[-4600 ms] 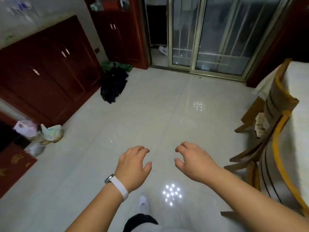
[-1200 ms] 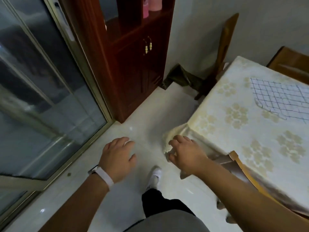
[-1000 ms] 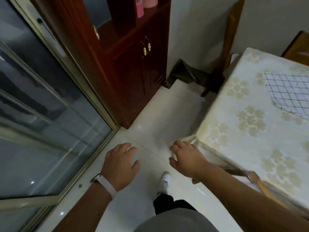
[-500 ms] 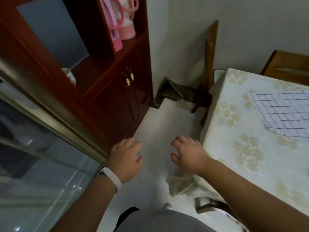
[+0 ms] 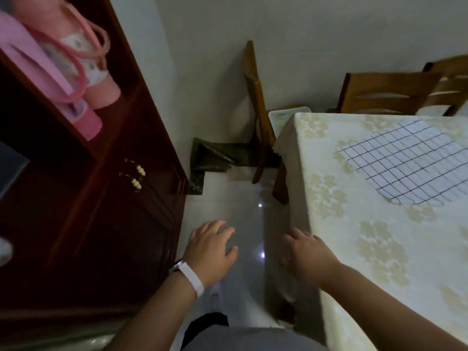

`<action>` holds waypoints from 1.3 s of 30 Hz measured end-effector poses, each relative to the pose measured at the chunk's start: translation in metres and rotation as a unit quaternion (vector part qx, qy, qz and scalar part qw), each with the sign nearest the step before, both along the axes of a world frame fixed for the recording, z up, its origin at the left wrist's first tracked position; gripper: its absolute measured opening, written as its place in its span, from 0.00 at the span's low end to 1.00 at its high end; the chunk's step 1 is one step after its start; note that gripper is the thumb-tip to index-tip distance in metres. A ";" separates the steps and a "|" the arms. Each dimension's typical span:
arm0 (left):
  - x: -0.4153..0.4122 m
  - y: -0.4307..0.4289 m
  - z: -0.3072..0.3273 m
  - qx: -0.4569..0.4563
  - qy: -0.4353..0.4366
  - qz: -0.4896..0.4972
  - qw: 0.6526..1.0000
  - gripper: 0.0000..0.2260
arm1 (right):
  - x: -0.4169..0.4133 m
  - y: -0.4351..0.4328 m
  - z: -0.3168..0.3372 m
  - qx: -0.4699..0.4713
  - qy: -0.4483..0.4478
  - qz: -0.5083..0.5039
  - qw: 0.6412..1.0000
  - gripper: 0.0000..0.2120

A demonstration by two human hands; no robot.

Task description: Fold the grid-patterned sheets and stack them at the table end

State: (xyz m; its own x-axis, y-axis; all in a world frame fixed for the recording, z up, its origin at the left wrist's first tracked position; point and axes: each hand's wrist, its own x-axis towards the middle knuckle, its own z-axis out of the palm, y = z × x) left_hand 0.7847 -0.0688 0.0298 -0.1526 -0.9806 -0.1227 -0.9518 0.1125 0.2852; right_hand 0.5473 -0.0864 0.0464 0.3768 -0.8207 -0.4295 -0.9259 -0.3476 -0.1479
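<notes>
Hovering beside table (image 5: 354, 249), left hand (image 5: 210, 252) and right hand (image 5: 307, 257) both loosely spread, one grid-patterned sheet (image 5: 410, 163) on top

Dim indoor light, muted colours. Small glare spots on glossy floor (image 5: 249, 214). Cabinet (image 5: 101, 236) deep in shadow; worktop (image 5: 374, 252) brightest. Pink bags (image 5: 53, 54) motion-blurred. Wide-angle bending at edges.

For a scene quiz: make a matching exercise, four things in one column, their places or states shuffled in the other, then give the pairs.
1. grid-patterned sheet
2. left hand
3. right hand
4. pink bags

a. on a shelf of the dark red cabinet
b. beside the hanging edge of the tablecloth, holding nothing
c. lying on the tablecloth
d. has a white wristband at its wrist

Pairs: 1-c, 2-d, 3-b, 4-a
</notes>
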 end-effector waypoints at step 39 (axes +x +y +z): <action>-0.146 -0.400 0.020 0.027 -0.086 -0.356 0.930 0.22 | -0.125 -0.236 -0.051 -0.026 -0.065 -0.397 0.915 0.22</action>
State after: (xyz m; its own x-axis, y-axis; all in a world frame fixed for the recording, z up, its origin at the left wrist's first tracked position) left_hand 0.6386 -0.4692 0.0502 -0.7352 -0.6292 -0.2521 -0.6729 0.7222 0.1598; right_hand 0.4226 -0.3226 -0.0050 -0.3032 -0.8757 -0.3757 -0.8652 0.4183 -0.2767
